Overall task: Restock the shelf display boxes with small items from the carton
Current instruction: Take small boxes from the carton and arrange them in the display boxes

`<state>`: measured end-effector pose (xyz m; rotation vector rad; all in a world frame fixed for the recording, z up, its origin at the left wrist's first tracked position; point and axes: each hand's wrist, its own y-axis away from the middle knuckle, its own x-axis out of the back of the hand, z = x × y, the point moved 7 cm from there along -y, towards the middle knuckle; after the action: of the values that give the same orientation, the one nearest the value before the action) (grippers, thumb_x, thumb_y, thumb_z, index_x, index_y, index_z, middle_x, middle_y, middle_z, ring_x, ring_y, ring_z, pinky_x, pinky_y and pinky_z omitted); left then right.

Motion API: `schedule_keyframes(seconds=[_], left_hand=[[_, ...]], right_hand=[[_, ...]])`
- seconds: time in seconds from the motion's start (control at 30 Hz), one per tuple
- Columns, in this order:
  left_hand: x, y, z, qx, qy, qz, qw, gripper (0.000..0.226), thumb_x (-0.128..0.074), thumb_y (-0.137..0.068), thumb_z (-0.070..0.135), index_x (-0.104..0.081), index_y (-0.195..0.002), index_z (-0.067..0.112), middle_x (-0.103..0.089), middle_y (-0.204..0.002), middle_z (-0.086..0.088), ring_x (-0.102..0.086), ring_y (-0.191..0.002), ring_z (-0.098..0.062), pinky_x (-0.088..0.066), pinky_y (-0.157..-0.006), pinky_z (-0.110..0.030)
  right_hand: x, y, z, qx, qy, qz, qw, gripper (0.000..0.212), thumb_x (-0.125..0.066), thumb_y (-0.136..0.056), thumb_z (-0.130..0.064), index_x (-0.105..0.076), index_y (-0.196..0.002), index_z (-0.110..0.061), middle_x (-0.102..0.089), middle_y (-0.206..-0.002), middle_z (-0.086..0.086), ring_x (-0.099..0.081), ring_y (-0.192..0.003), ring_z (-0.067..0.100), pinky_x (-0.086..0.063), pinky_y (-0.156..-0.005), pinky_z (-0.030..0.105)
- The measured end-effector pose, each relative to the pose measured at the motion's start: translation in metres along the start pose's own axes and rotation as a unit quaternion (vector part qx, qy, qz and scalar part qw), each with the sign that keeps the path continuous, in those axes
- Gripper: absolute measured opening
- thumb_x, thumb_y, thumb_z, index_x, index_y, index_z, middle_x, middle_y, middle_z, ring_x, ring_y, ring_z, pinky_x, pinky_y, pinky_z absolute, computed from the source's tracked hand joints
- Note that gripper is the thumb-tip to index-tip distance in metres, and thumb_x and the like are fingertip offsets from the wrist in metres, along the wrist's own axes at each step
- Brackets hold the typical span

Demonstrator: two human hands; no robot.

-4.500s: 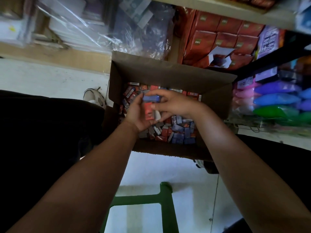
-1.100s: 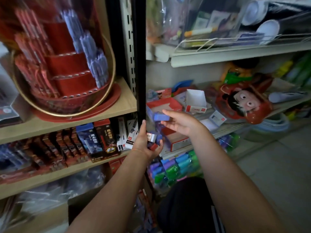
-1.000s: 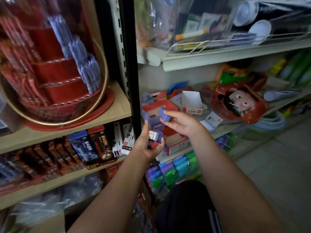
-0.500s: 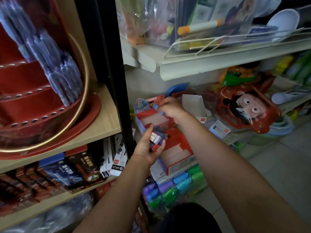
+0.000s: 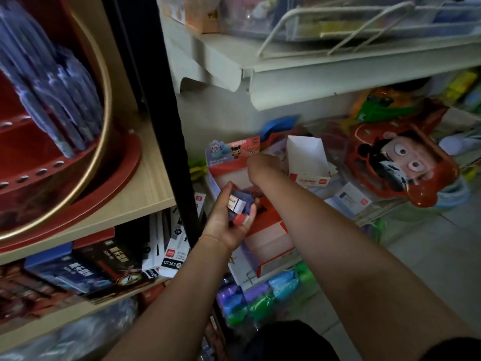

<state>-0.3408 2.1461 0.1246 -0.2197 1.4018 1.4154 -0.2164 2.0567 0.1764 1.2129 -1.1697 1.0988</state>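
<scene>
Left hand [image 5: 226, 220] sits nearest, palm up, fingers curled round a little stack of small boxed items [image 5: 240, 205] – blue, red, and a white one with a label on top. Just past it, the right hand [image 5: 260, 165] reaches into the red-and-white display box [image 5: 229, 175] with the cartoon header card; can't tell what its fingers are doing. A second ago that hand was pinching a blue item in the air, and now it's down in the box.
</scene>
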Motion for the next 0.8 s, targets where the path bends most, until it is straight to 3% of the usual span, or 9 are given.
schedule_keyframes(seconds=[0.07,0.1,0.17,0.2,0.33,0.43,0.57,0.7,0.8], left_hand=[[0.000,0.000,0.001,0.004,-0.003,-0.003,1.000,0.035,-0.068,-0.088,0.034,-0.063,-0.110,0.007,-0.062,-0.124,-0.014,-0.063,-0.096,-0.027,-0.058,-0.057,-0.032],[0.000,-0.001,0.001,0.005,-0.003,-0.003,1.000,0.043,-0.068,-0.087,0.035,-0.062,-0.118,0.007,-0.061,-0.128,-0.014,-0.063,-0.095,-0.028,-0.059,-0.057,-0.031],[0.001,-0.002,0.003,0.004,0.000,-0.004,1.000,0.054,-0.068,-0.087,0.037,-0.058,-0.131,0.008,-0.059,-0.133,-0.014,-0.063,-0.095,-0.028,-0.058,-0.058,-0.030],[0.001,-0.003,0.003,0.003,0.002,-0.005,1.000,0.056,-0.067,-0.088,0.037,-0.056,-0.134,0.008,-0.058,-0.134,-0.015,-0.063,-0.095,-0.028,-0.058,-0.058,-0.030],[0.000,-0.002,0.002,0.005,0.022,-0.019,1.000,0.048,-0.066,-0.089,0.032,-0.058,-0.128,0.006,-0.064,-0.123,-0.017,-0.063,-0.095,-0.030,-0.058,-0.060,-0.032],[-0.005,0.004,0.000,0.003,0.010,-0.045,0.999,0.031,-0.061,-0.091,0.028,-0.063,-0.111,0.005,-0.068,-0.099,-0.018,-0.065,-0.088,-0.030,-0.058,-0.060,-0.028],[-0.011,0.007,-0.004,-0.002,-0.010,-0.054,0.998,0.014,-0.061,-0.088,0.019,-0.064,-0.096,0.007,-0.067,-0.097,-0.013,-0.064,-0.092,-0.026,-0.057,-0.062,-0.028],[-0.016,0.010,-0.003,-0.010,-0.008,-0.065,0.998,0.016,-0.062,-0.089,0.019,-0.060,-0.104,0.015,-0.065,-0.103,-0.008,-0.063,-0.098,-0.022,-0.059,-0.065,-0.032],[-0.016,0.020,-0.001,-0.004,-0.032,-0.057,0.998,0.015,-0.060,-0.092,0.024,-0.063,-0.093,0.010,-0.068,-0.089,-0.010,-0.063,-0.086,-0.023,-0.056,-0.062,-0.025]], right_hand=[[-0.007,-0.008,0.003,0.013,0.022,-0.009,1.000,0.037,-0.038,-0.103,-0.022,-0.055,-0.133,-0.011,-0.056,-0.135,0.013,-0.052,-0.123,0.028,-0.034,-0.058,0.008],[-0.010,-0.010,0.006,0.007,0.022,-0.022,1.000,0.036,-0.040,-0.102,-0.021,-0.057,-0.133,-0.011,-0.057,-0.133,0.014,-0.053,-0.122,0.030,-0.038,-0.064,0.006],[-0.010,-0.008,0.010,-0.010,0.029,-0.032,0.999,0.031,-0.051,-0.095,-0.011,-0.061,-0.124,-0.008,-0.062,-0.124,0.015,-0.059,-0.114,0.034,-0.051,-0.085,0.029],[-0.007,-0.008,0.010,-0.004,0.020,-0.030,0.999,0.026,-0.053,-0.092,-0.008,-0.063,-0.116,-0.007,-0.065,-0.117,0.014,-0.062,-0.107,0.034,-0.051,-0.084,0.035],[0.020,-0.001,-0.001,0.078,-0.133,-0.028,0.988,0.010,-0.058,-0.086,-0.012,-0.064,-0.078,-0.011,-0.066,-0.082,0.007,-0.061,-0.074,0.025,-0.042,-0.058,0.024],[0.034,0.028,-0.007,0.096,-0.266,-0.149,0.948,0.019,-0.062,-0.088,-0.022,-0.071,-0.095,-0.008,-0.064,-0.071,0.003,-0.053,-0.051,0.017,-0.038,-0.044,0.021],[0.032,0.068,-0.007,0.121,-0.237,-0.286,0.921,0.028,-0.064,-0.094,-0.022,-0.063,-0.115,-0.004,-0.063,-0.065,0.000,-0.053,-0.049,0.011,-0.037,-0.039,0.017],[0.030,0.073,-0.001,0.120,-0.320,-0.267,0.901,0.020,-0.066,-0.090,-0.008,-0.067,-0.108,0.000,-0.061,-0.062,-0.002,-0.049,-0.056,0.007,-0.037,-0.043,0.016],[0.029,0.072,0.015,0.069,-0.455,-0.235,0.856,0.005,-0.059,-0.091,-0.005,-0.063,-0.093,-0.004,-0.059,-0.062,0.003,-0.049,-0.054,0.010,-0.038,-0.049,0.020]])
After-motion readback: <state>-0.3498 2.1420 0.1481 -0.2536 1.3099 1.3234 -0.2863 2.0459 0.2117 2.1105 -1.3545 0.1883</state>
